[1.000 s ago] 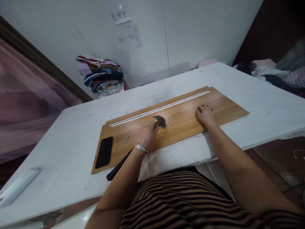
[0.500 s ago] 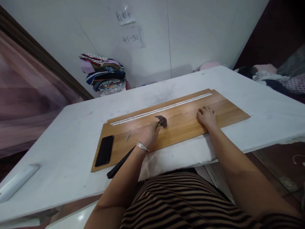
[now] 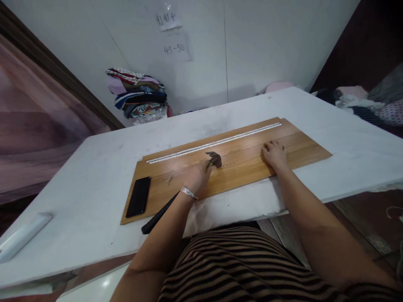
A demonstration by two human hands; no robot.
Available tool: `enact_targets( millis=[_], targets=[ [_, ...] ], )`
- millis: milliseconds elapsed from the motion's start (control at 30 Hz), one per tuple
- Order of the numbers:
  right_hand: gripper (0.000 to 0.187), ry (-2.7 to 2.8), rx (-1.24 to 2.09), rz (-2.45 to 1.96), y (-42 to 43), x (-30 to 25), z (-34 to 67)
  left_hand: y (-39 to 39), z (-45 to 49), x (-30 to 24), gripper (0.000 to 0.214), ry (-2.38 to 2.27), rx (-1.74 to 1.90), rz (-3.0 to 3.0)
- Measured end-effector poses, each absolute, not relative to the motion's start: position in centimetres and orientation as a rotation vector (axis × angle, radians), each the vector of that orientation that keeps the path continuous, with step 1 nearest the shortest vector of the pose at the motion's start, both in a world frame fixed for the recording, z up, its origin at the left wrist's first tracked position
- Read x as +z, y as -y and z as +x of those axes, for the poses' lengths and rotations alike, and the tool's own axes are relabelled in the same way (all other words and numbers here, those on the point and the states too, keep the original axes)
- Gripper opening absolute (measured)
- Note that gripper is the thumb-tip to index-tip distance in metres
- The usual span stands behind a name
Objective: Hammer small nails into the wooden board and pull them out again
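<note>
My left hand (image 3: pixel 197 177) is closed around a claw hammer (image 3: pixel 215 159) close to its head, and the black grip end sticks out behind the wrist. The hammer head is low at the wooden board (image 3: pixel 242 170); whether it touches is unclear. A row of tiny dark dots (image 3: pixel 229 164) runs along the board just right of the head. My right hand (image 3: pixel 275 155) rests on the board further right, its fingers bent and somewhat apart, with nothing seen in it. A few loose nails (image 3: pixel 170 180) lie on the board left of my left hand.
A black phone (image 3: pixel 138 197) lies at the board's left end. Silvery-white strips (image 3: pixel 214 143) run along its far side. The white-covered table (image 3: pixel 94 184) carries a white roll (image 3: pixel 23 237) at left. Folded clothes (image 3: pixel 138 94) are stacked by the wall.
The view has shifted slightly. Both hands and the hammer keep their places on the board.
</note>
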State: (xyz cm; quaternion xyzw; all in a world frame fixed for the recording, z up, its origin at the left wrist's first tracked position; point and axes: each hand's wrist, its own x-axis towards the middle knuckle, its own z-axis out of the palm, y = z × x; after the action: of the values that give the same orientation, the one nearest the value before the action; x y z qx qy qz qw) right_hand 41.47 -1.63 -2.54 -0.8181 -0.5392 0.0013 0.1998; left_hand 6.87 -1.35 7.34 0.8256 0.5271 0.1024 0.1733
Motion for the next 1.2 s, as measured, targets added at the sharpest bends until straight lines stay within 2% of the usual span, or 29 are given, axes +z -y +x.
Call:
enact_targets(
  millis=[1200],
  targets=[
    [0.039,1.502,0.002,-2.316,1.6,-2.3,41.3,1.4,6.9,8.1,0.027,-1.527,0.271,2.320]
  ],
)
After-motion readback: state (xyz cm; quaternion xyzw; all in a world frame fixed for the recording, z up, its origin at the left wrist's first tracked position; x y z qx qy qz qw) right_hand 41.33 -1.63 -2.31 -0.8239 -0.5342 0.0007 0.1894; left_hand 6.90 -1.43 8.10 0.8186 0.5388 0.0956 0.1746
